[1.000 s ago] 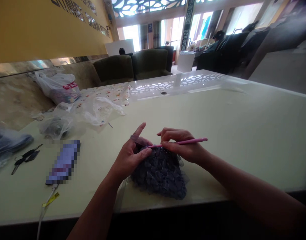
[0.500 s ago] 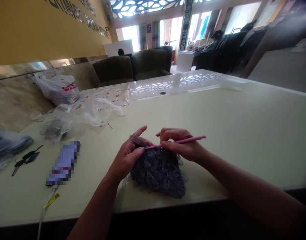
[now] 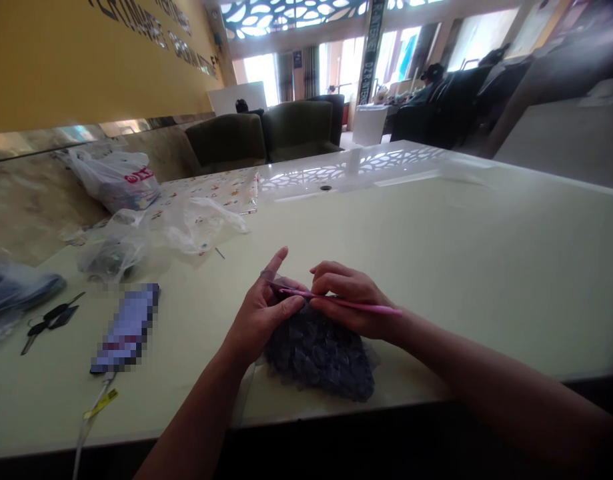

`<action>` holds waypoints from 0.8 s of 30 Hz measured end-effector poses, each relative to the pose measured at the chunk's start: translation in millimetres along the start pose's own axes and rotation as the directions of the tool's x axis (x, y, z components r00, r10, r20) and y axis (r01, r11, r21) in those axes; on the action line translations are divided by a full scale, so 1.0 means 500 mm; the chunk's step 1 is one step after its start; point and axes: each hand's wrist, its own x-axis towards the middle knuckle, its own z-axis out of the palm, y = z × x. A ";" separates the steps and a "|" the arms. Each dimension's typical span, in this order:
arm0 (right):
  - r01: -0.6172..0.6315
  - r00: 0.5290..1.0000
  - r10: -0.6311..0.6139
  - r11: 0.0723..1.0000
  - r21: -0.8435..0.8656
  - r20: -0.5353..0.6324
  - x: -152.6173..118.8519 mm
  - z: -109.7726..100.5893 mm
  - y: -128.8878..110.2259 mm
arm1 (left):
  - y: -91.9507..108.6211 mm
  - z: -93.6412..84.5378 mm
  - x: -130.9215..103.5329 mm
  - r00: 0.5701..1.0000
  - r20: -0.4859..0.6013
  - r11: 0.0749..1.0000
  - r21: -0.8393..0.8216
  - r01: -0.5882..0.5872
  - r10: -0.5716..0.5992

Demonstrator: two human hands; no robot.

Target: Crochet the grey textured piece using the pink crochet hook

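A dark grey crocheted piece (image 3: 319,353) with a ruffled, scaly surface lies at the table's front edge. My left hand (image 3: 266,310) pinches its upper left edge between thumb and fingers, the index finger raised with a sheer grey ribbon-like strand (image 3: 273,279) round it. My right hand (image 3: 349,293) is closed on a pink crochet hook (image 3: 371,308). The hook's tip reaches left over the piece's top edge, close to my left fingers and the strand. My hands hide part of that top edge.
On the pale table (image 3: 461,267), a phone-like pixelated thing (image 3: 126,327) with a white cable (image 3: 81,433) and keys (image 3: 51,320) lie left. Beyond them are clear plastic bags (image 3: 201,223) and a full white bag (image 3: 121,177). Dark green chairs (image 3: 296,130) stand behind.
The crochet hook's back end has swung down, and its tip has moved left past my left thumb. My right hand has shifted slightly left; my left index finger points higher.
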 end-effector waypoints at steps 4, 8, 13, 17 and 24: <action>0.144 0.989 -0.145 0.977 -0.155 0.002 -0.001 0.008 0.009 | -0.005 0.012 0.002 1.000 0.003 0.997 -0.071 0.029 -0.029; 0.193 0.981 -0.191 0.958 -0.214 0.031 0.003 0.007 0.011 | -0.005 0.013 0.001 1.000 0.003 0.998 -0.053 0.018 -0.018; 0.212 0.977 -0.203 0.942 -0.260 0.058 0.004 0.003 0.011 | -0.003 0.013 0.000 1.000 0.005 0.999 -0.020 0.028 -0.028; 0.219 0.975 -0.216 0.873 -0.436 0.059 0.001 0.013 0.016 | -0.009 0.026 0.002 0.996 -0.092 0.996 0.089 0.028 -0.020; 0.182 0.951 -0.304 0.686 -0.705 -0.050 -0.009 0.034 0.007 | -0.011 0.047 0.001 0.979 -0.166 0.988 -0.119 0.101 -0.120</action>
